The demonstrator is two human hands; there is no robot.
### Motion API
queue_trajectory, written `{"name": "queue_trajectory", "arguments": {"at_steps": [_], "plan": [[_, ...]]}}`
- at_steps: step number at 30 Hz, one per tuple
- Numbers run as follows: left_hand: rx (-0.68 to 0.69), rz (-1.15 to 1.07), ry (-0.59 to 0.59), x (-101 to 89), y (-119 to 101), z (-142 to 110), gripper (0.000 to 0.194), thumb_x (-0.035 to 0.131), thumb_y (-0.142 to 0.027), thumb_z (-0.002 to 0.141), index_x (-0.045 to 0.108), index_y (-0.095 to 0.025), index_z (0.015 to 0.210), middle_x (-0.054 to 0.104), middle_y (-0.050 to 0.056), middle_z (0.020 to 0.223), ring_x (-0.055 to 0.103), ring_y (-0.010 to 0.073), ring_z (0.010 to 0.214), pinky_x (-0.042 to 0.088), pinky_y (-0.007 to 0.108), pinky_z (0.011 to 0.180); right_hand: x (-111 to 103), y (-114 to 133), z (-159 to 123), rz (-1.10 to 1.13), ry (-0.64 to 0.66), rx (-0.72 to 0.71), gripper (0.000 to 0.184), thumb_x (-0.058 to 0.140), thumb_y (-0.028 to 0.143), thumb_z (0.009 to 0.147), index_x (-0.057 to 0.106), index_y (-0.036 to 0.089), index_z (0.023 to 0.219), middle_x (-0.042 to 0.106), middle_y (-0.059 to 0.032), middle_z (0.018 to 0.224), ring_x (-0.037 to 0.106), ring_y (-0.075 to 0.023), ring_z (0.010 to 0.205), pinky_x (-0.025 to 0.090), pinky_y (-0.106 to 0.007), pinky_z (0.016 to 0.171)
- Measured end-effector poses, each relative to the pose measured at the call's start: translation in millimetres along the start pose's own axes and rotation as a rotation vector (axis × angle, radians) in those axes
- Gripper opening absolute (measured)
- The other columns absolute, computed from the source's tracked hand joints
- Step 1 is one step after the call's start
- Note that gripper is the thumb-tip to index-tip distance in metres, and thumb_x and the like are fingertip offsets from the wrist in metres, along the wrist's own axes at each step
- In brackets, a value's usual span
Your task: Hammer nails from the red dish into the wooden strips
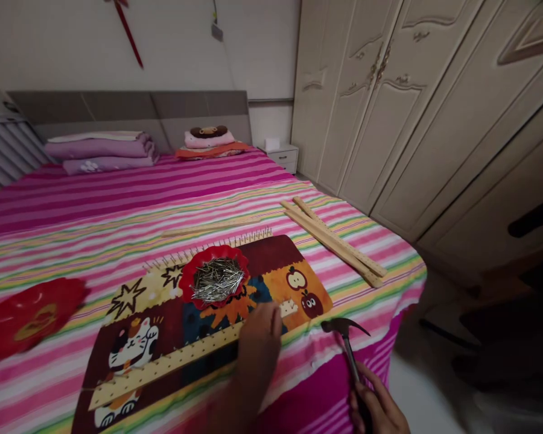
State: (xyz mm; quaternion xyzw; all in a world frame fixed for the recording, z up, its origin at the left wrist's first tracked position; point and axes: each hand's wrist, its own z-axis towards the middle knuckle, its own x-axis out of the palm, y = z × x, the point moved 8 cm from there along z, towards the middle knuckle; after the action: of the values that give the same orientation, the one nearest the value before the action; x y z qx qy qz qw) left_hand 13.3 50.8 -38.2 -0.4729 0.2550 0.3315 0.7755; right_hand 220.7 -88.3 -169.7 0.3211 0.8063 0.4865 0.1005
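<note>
My left hand (261, 334) rests on the right end of a wooden strip (172, 360) that lies across a colourful cartoon mat (271, 256) on the bed; its fingers are curled down, pressed at the strip. My right hand (377, 410) grips the handle of a claw hammer (344, 330), whose head hangs just off the bed's near edge, right of the strip. A red dish full of small nails (216, 278) sits on the mat behind my left hand. Along the mat's far edge a second strip with upright nails (208, 248) shows.
Two loose wooden strips (335, 241) lie on the striped bedspread at the right. A red plate (25, 316) sits at the left edge. Folded purple bedding (102, 150) and a pillow stack are at the headboard. Wardrobe doors (389, 102) stand to the right, beyond the floor gap.
</note>
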Motion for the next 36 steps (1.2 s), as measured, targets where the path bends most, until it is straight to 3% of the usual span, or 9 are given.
{"name": "queue_trajectory", "arguments": {"at_steps": [4,8,10,15,21,25,30,34,36], "plan": [[-0.166,0.271,0.045,-42.0,43,42,0.020,0.044,-0.023,0.083,0.064,-0.019,0.082,0.066,0.007,0.087,0.061,0.0191,0.083,0.046,0.029,0.072,3,6,2,-0.007,0.019,-0.043,0.063,0.067,0.057,0.063,0.051,0.023,0.114,0.055,0.0056,0.052,0.038,-0.0085,0.033,0.025,-0.016,0.026],[-0.290,0.461,0.272,-40.8,84,69,0.018,0.048,-0.020,0.076,0.066,-0.017,0.076,0.066,0.011,0.086,0.062,0.0222,0.082,0.044,0.030,0.070,6,5,2,-0.006,0.029,-0.052,0.062,0.065,0.058,0.065,0.049,0.024,0.114,0.055,0.0056,0.052,0.038,-0.0081,0.033,0.025,-0.015,0.027],[-0.315,0.461,0.319,-33.8,93,74,0.016,0.050,-0.019,0.073,0.065,-0.017,0.069,0.067,0.011,0.080,0.063,0.0218,0.077,0.043,0.029,0.067,7,4,2,-0.004,0.029,-0.050,0.062,0.065,0.058,0.066,0.049,0.024,0.115,0.054,0.0059,0.051,0.038,-0.0084,0.032,0.025,-0.015,0.027],[-0.349,0.412,0.298,-27.9,101,75,0.015,0.052,-0.020,0.070,0.064,-0.019,0.062,0.067,0.008,0.067,0.062,0.0195,0.069,0.038,0.025,0.059,7,5,1,0.012,0.020,-0.052,0.060,0.066,0.059,0.064,0.050,0.024,0.111,0.055,0.0056,0.051,0.038,-0.0080,0.032,0.024,-0.015,0.026],[-0.401,0.312,0.252,-41.4,115,72,0.019,0.050,-0.030,0.074,0.066,-0.024,0.066,0.067,0.001,0.060,0.060,0.0155,0.059,0.037,0.023,0.054,6,1,5,0.021,0.038,-0.025,0.061,0.065,0.059,0.066,0.048,0.024,0.114,0.055,0.0061,0.051,0.038,-0.0074,0.033,0.024,-0.014,0.027],[-0.495,0.019,0.145,-49.5,129,65,0.019,0.054,-0.038,0.069,0.065,-0.023,0.067,0.065,-0.002,0.058,0.057,0.0135,0.054,0.039,0.023,0.053,6,0,6,0.018,0.059,-0.048,0.062,0.064,0.060,0.066,0.048,0.024,0.114,0.055,0.0060,0.052,0.039,-0.0077,0.033,0.025,-0.013,0.027],[-0.581,-0.471,0.112,-49.6,115,48,0.030,0.061,-0.045,0.060,0.065,-0.017,0.072,0.064,-0.001,0.059,0.057,0.0137,0.056,0.044,0.024,0.055,7,1,7,0.005,0.086,-0.076,0.061,0.064,0.057,0.068,0.046,0.023,0.115,0.054,0.0073,0.053,0.039,-0.0079,0.033,0.028,-0.015,0.026],[-0.520,-0.436,0.111,-56.7,80,30,0.028,0.066,-0.045,0.060,0.068,-0.019,0.071,0.067,0.000,0.070,0.057,0.0134,0.065,0.044,0.023,0.059,8,1,9,-0.005,0.097,-0.088,0.061,0.064,0.057,0.068,0.045,0.021,0.114,0.053,0.0078,0.052,0.039,-0.0083,0.032,0.029,-0.016,0.025],[-0.529,-0.479,0.142,-50.0,67,19,0.028,0.066,-0.045,0.060,0.068,-0.020,0.074,0.067,-0.001,0.068,0.057,0.0129,0.064,0.044,0.023,0.059,8,0,11,-0.012,0.099,-0.077,0.063,0.063,0.061,0.065,0.045,0.021,0.112,0.052,0.0083,0.050,0.038,-0.0083,0.031,0.029,-0.016,0.024]]}}
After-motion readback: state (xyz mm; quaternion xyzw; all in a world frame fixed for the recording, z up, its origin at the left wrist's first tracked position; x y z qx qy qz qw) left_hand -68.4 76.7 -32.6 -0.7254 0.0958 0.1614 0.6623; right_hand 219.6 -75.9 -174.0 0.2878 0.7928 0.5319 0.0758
